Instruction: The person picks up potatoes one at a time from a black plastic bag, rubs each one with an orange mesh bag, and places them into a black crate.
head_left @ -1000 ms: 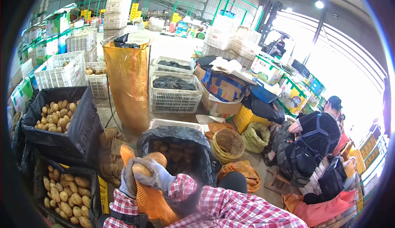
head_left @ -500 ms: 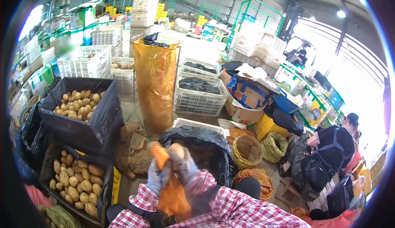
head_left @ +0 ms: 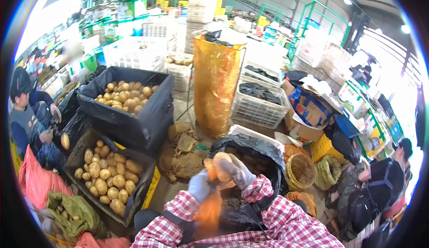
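My left hand (head_left: 201, 186), in a pale work glove, is closed around an orange cloth (head_left: 208, 212) that looks like mesh sacking; it hangs below the fist, and a fold sticks up above. My right hand (head_left: 240, 173), also gloved, grips a potato (head_left: 222, 166) against the cloth's upper fold. Both hands meet just left of a crate lined with black plastic (head_left: 277, 152), whose dark contents are hard to make out. To the left, potatoes (head_left: 107, 176) fill a low black-lined crate (head_left: 149, 176). Behind it stands a taller black-lined box (head_left: 152, 122) with more potatoes (head_left: 127, 97).
A tall orange sack (head_left: 214, 87) stands ahead, near white crates (head_left: 259, 109). A wicker basket (head_left: 300, 171) and a green sack (head_left: 328, 172) lie right. One person (head_left: 27, 114) sits at left, another (head_left: 380, 185) at right. Pink bags (head_left: 40, 176) lie front left.
The view has swung left, bringing the person at left into sight. Both hands still hold the orange cloth and potato close together; the potato now sits nearer the cloth's fold.
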Tool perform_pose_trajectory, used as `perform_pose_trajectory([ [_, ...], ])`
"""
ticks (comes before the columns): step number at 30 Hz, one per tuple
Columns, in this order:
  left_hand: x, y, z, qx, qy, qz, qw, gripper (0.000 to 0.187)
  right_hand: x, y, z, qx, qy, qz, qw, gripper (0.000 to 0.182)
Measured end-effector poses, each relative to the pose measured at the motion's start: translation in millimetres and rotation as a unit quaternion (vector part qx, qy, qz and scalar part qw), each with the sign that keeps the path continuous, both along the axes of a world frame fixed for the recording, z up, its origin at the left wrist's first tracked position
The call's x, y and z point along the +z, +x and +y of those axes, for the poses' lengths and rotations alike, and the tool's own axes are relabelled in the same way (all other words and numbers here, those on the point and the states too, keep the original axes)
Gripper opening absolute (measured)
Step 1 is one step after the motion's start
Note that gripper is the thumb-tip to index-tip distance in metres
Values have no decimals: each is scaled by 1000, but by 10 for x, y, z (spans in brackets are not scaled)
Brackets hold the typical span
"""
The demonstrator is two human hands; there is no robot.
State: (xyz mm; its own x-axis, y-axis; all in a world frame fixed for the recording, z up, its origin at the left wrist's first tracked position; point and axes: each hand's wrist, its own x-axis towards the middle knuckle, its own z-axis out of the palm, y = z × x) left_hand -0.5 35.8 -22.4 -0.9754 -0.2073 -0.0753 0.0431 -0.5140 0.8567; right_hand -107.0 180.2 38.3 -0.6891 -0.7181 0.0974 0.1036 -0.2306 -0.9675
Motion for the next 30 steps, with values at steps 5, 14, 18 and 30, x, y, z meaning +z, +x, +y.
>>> perform_pose_trajectory([
  [5, 16, -84, -424, 221, 81, -22, 972, 38, 449, -57, -227, 55, 68, -31, 996, 38],
  [14, -108, 34, -414, 169, 72, 10, 983, 37, 157, 173, -609, 93, 115, 11, 989, 39],
  [18, -621, -125, -395, 151, 263, 17, 953, 35, 281, 366, -1258, 106, 179, 128, 970, 55],
  [30, -80, -99, -682, 250, -48, 11, 967, 28, 722, 236, -61, 37, 203, 146, 967, 59],
])
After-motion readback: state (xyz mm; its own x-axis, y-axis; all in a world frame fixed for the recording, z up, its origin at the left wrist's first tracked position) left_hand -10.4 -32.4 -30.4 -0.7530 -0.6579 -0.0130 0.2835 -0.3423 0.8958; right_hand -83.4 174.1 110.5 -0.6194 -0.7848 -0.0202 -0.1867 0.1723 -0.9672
